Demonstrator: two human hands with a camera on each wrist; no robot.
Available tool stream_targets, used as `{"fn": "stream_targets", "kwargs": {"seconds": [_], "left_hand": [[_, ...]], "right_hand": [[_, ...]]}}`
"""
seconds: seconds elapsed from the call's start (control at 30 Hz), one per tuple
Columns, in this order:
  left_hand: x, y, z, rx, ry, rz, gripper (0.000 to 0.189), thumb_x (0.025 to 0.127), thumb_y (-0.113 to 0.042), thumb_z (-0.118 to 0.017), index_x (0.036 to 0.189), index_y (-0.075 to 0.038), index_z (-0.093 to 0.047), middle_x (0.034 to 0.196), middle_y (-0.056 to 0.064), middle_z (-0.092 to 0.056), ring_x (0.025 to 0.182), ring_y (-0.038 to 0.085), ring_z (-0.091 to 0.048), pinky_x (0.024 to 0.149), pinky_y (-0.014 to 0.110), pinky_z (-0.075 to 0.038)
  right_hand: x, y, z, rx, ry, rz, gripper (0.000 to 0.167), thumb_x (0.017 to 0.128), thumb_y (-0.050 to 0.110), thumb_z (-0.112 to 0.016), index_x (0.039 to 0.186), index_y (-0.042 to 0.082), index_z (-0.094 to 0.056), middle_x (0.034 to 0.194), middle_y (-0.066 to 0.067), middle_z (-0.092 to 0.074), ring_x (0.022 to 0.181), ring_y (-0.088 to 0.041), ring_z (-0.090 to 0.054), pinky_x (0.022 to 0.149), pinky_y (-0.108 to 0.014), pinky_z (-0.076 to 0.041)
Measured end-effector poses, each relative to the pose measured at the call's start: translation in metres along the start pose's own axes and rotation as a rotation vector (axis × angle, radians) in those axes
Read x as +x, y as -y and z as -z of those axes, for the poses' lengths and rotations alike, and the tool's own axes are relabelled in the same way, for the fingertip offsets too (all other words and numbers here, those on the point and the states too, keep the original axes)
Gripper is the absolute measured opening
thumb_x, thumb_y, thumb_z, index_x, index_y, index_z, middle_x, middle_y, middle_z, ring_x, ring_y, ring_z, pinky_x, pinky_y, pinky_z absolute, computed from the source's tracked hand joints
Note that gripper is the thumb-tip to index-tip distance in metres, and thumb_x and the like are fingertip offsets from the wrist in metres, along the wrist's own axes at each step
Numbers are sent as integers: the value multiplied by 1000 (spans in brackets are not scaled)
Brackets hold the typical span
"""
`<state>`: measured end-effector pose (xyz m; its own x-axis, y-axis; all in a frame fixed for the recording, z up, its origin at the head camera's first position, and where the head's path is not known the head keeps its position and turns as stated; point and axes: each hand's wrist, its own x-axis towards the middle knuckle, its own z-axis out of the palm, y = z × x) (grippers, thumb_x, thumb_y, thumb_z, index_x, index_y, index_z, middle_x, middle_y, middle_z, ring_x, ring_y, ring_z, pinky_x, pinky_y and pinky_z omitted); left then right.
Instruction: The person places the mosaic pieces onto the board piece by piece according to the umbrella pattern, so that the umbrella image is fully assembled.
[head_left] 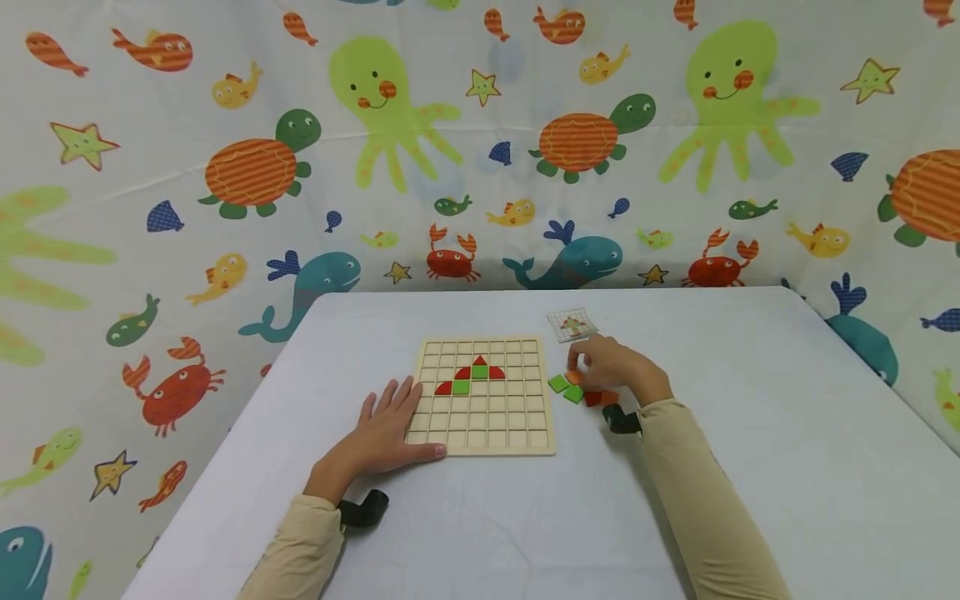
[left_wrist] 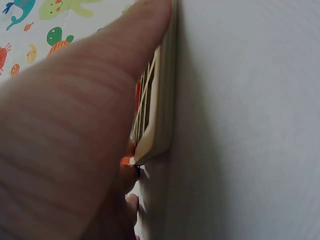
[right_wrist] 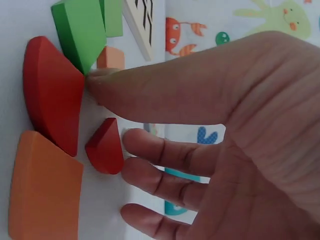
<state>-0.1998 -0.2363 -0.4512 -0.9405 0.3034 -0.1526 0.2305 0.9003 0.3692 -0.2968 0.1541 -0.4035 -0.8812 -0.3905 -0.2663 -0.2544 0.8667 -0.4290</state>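
The wooden grid board lies on the white table. On it, red pieces and green squares form a stepped figure. My left hand rests at the board's near left corner, fingers spread along the left side and thumb along the front edge. To the board's right, my right hand reaches down over loose pieces, fingers bent and apart. In the right wrist view its thumb tip is close by a green piece and an orange one. A small red piece lies near the other fingertips.
A small pattern card lies behind the right hand. A larger red piece and an orange square are among the loose pieces. A cloth with sea animals hangs behind the table's far edge.
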Motion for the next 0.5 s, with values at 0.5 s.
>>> {"fn": "stream_targets", "kwargs": {"seconds": [0.5], "left_hand": [[-3, -4, -1, 3, -10, 2, 123, 86, -73, -72, 170, 0, -19, 177, 21, -11, 163, 45, -1, 125, 67, 3]], "right_hand": [[3, 0, -4, 88, -70, -1, 22, 90, 7, -73, 108, 2, -62, 93, -10, -60, 83, -25, -58, 70, -34, -49]]}}
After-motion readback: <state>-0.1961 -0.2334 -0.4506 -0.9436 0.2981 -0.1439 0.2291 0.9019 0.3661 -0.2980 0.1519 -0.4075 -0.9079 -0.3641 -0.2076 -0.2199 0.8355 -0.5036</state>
